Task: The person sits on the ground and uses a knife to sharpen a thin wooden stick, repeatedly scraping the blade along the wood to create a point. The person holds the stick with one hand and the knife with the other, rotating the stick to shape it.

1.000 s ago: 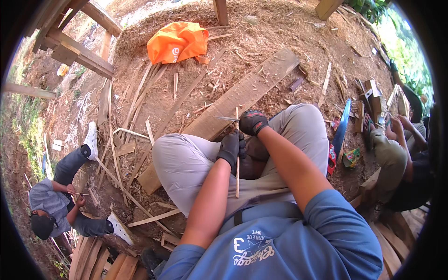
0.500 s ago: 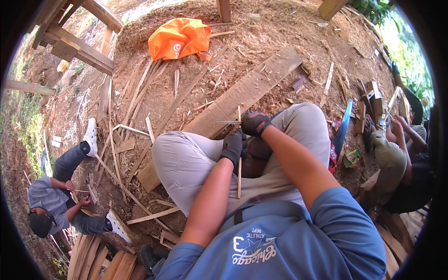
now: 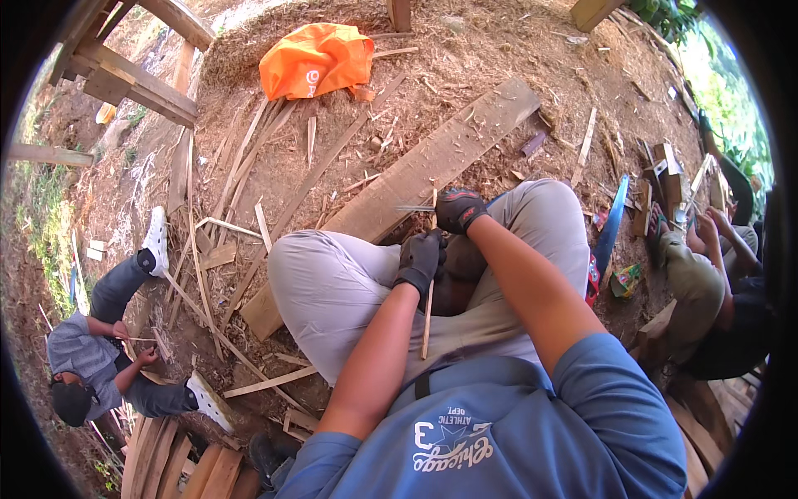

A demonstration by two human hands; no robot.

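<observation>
Both my hands wear dark gloves and meet above my crossed legs. My left hand [image 3: 420, 259] is closed around a thin wooden stick [image 3: 427, 324], whose lower end slants back toward my lap. Just beyond it, my right hand [image 3: 460, 209] is closed on a knife, with the handle hidden in the glove. The thin metal blade [image 3: 411, 208] points left and crosses the stick near its far end. Whether the edge bites into the wood cannot be made out.
A wide plank [image 3: 449, 158] lies beyond my knees amid shavings and loose strips. An orange bag [image 3: 316, 62] lies farther off. A blue blade-like strip [image 3: 613, 218] stands by my right knee. One person [image 3: 91, 349] sits left, another [image 3: 706, 283] right, both with hands busy.
My right hand and the knife have moved slightly away from me along the stick. The stick's far end has tilted a little to the right; my left hand keeps its grip.
</observation>
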